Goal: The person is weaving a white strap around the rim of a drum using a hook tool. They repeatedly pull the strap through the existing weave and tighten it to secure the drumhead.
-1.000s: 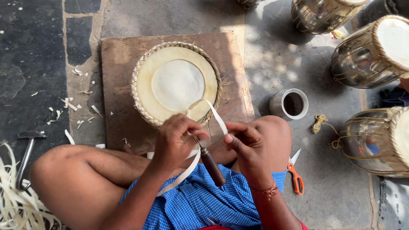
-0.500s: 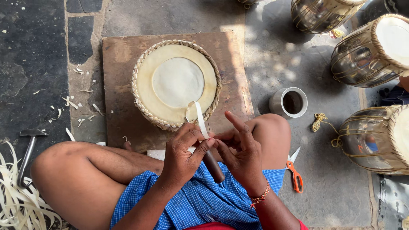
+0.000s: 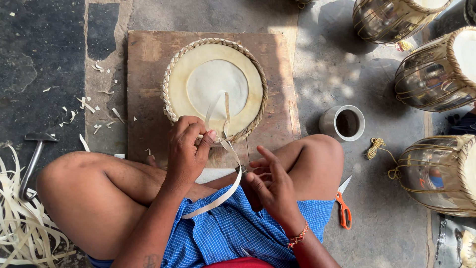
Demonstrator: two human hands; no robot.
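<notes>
1. The strip (image 3: 229, 183) is a pale, flat lace; its upper end stands over the near rim of the drumhead (image 3: 214, 89), and the rest loops down across the person's lap.
2. The left hand (image 3: 187, 149) pinches the strip just at the drumhead's near edge, fingers (image 3: 208, 139) closed on it, probably so the end stays aimed at the braided rim.
3. The right hand (image 3: 271, 184) sits nearer the person than the drumhead, fingers spread wide and holding nothing; the strip's loop passes just beside its fingertips, whether touching I cannot tell.
4. The drumhead lies flat on a board (image 3: 144, 89), which gives it a level bed off the rough floor (image 3: 327, 64) and keeps it within reach between the knees.
5. A cup (image 3: 343, 123) stands right of the drumhead, just off the board, near the right knee.
6. Scissors (image 3: 343, 208) with orange handles lie on the floor right of the drumhead and nearer the person, beside the thigh.
7. A hammer (image 3: 33, 159) lies well left of the drumhead, next to a heap of pale strips (image 3: 25, 233).
8. Small offcuts (image 3: 84, 106) scatter left of the drumhead.
9. Laced drums (image 3: 436, 69) stand to the far right of the drumhead, well apart, clear of the working space.
</notes>
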